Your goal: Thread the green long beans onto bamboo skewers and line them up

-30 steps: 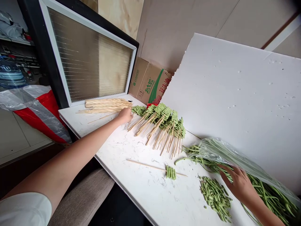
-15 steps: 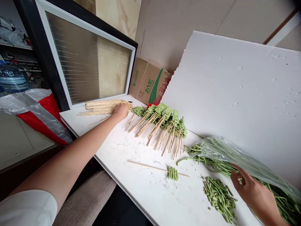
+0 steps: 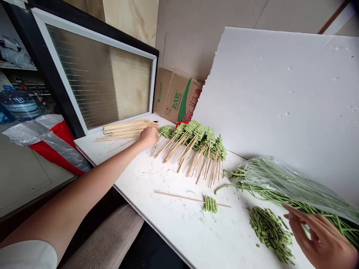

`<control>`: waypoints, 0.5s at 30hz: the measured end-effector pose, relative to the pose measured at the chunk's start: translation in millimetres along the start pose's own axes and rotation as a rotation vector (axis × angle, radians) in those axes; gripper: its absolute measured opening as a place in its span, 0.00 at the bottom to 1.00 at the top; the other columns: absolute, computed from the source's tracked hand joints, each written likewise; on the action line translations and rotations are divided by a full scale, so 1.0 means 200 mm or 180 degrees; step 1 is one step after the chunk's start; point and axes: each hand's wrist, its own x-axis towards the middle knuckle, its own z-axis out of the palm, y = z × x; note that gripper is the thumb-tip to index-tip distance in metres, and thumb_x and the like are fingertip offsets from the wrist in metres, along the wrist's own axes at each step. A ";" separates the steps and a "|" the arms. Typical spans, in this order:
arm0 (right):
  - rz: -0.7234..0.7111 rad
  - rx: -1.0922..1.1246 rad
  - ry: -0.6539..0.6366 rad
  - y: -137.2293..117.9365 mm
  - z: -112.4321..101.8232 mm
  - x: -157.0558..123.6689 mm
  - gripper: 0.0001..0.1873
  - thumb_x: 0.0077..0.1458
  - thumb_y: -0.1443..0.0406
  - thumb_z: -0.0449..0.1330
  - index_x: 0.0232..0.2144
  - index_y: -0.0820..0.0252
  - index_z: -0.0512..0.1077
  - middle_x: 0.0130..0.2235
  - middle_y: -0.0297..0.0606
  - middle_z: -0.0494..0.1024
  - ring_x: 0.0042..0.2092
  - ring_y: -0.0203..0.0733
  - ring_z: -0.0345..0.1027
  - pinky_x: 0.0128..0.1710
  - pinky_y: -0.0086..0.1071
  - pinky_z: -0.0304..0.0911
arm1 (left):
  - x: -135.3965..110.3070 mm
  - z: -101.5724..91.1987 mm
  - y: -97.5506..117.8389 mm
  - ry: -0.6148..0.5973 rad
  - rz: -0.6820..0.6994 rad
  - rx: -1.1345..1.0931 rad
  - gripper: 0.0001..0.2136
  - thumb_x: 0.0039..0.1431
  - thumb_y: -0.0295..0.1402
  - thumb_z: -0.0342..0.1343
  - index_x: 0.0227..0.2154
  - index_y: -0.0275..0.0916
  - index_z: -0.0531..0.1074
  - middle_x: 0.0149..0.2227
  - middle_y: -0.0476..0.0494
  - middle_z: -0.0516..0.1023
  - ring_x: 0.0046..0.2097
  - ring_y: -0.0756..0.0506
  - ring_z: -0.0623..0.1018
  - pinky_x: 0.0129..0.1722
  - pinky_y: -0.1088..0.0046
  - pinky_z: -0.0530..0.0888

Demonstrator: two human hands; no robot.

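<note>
Against half a second ago: the right hand (image 3: 322,239) has drawn back off the plastic bag (image 3: 291,179) toward 5 o'clock. Its fingers are now spread open and hold nothing. The left hand (image 3: 148,136) stays at 10 o'clock, at the end of the bare skewer bundle (image 3: 123,129), fingers curled down (whether they pinch a stick, I cannot tell).

Largest to smallest:
- The foam board (image 3: 280,93) leans at 2 o'clock.
- The white table (image 3: 174,231) is under everything.
- The cardboard box (image 3: 175,99) is at 12, contents hidden.
- The bag at 4 holds long green beans (image 3: 244,188), which spill from its mouth toward 9.
- The finished skewers (image 3: 196,144) are fanned at centre.
- The cut bean pieces (image 3: 269,233) are heaped just beside the right hand.
- One part-loaded skewer (image 3: 210,204) lies alone at 6.
</note>
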 end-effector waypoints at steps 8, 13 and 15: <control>-0.0335 0.0374 0.0214 -0.27 -0.09 0.07 0.16 0.67 0.63 0.63 0.56 0.50 0.77 0.34 0.34 0.78 0.33 0.41 0.68 0.29 0.32 0.67 | -0.08 0.09 0.08 -0.0191 0.0006 0.0429 0.05 0.56 0.33 0.69 0.32 0.38 0.81 0.38 0.33 0.85 0.46 0.35 0.84 0.44 0.66 0.75; -0.0421 0.0516 0.0230 -0.41 -0.19 0.10 0.11 0.67 0.64 0.62 0.51 0.51 0.79 0.36 0.36 0.80 0.37 0.42 0.72 0.34 0.33 0.71 | -0.07 0.12 0.10 -0.0225 0.0087 0.0641 0.08 0.55 0.36 0.70 0.33 0.37 0.81 0.39 0.30 0.85 0.47 0.32 0.84 0.44 0.64 0.75; -0.0223 0.0656 0.0106 -0.44 -0.23 0.08 0.13 0.67 0.62 0.62 0.52 0.51 0.79 0.38 0.38 0.80 0.40 0.43 0.73 0.29 0.29 0.73 | -0.06 0.14 0.10 -0.0199 0.0099 0.0711 0.08 0.55 0.35 0.69 0.34 0.36 0.81 0.39 0.28 0.84 0.47 0.30 0.83 0.44 0.63 0.75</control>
